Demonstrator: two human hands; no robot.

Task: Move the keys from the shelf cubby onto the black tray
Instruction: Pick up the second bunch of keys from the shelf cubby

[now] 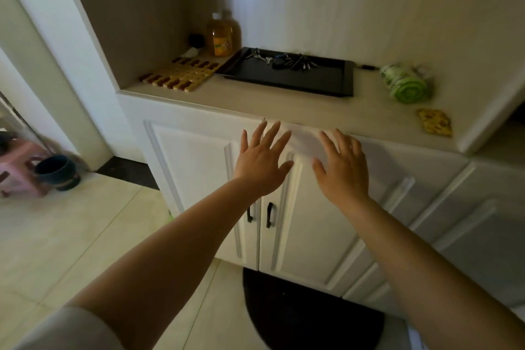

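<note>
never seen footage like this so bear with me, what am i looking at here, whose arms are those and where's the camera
There is one picture, from a camera worn on a person's head, looking forward and down. The arms are that person's own: left hand and right hand, both open and empty, in front of a white cabinet. On the ledge above lies a black tray with a bunch of keys on it. Beside it are a slatted mat, an orange bottle and a green roll.
</note>
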